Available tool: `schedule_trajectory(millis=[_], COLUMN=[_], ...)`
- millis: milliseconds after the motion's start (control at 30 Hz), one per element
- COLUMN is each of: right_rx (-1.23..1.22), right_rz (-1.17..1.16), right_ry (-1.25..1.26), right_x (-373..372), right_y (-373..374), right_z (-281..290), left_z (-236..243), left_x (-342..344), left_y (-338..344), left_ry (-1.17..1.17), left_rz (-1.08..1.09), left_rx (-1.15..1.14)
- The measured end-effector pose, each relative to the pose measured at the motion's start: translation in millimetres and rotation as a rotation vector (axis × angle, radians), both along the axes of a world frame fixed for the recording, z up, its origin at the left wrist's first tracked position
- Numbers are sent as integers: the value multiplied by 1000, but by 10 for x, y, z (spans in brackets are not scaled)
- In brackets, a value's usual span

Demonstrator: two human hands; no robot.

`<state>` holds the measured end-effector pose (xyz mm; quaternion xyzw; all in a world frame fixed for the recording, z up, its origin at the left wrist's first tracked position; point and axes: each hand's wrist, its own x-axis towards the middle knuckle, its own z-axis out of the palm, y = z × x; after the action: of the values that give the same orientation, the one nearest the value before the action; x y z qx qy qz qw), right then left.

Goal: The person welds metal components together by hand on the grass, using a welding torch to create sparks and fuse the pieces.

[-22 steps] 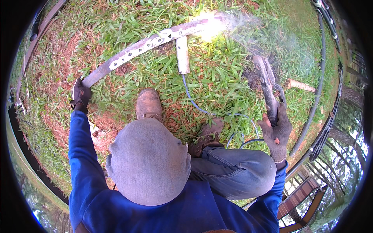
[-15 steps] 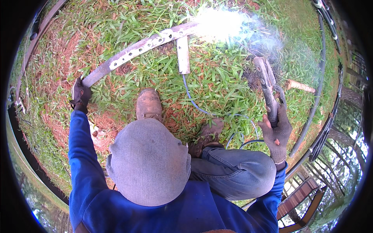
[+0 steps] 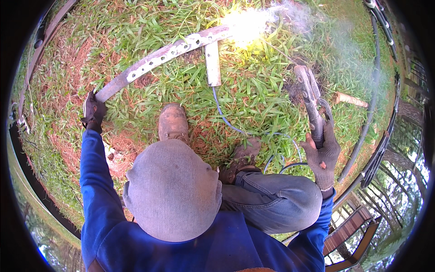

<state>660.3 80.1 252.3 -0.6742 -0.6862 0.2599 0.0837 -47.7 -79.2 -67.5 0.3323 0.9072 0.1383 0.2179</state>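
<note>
My left hand [image 3: 94, 109], in a dark glove, is closed round the near end of a long metal bar [image 3: 163, 55] with a row of holes. The bar slants up to a bright welding arc [image 3: 249, 29], whose glare hides its far end. In my right hand [image 3: 323, 156], in a knitted glove with a hole at the back, is a dark electrode holder [image 3: 311, 97]. A thin welding rod [image 3: 283, 53] runs from its tip toward the glare. Under the bar, a short metal tube [image 3: 213, 65] lies on the grass.
Smoke [image 3: 299, 18] drifts right of the arc. A blue cable [image 3: 222, 115] snakes across the grass past my boots [image 3: 173, 122]. A short brown cylinder [image 3: 351, 100] lies right of the holder, near a long grey pipe [image 3: 368, 113]. A grey rounded cloth shape [image 3: 172, 190] blocks the lower middle.
The glare has turned yellower and shifted slightly left, and the smoke has spread to the right. The rod shows more clearly. Both hands stay nearly where they were.
</note>
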Motion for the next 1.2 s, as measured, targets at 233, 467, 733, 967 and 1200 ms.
schedule_trajectory(millis=[233, 467, 733, 967, 1200], right_rx=[1, -7, 27, 134, 373], right_rz=[-7, -46, -7, -223, -439], right_ry=[-4, 43, -61, 201, 390], right_x=[99, 99, 67, 217, 308], right_y=[46, 46, 30, -109, -195], right_z=[-112, -133, -103, -63, 98], left_z=[-229, -214, -217, 622, 872], left_x=[-210, -138, -172, 535, 841], left_y=[-200, -107, -84, 463, 196], left_ry=[2, -107, 167, -21, -109], left_rz=[-20, 39, -177, -472, -377], left_rx=[81, 83, 39, -286, -18])
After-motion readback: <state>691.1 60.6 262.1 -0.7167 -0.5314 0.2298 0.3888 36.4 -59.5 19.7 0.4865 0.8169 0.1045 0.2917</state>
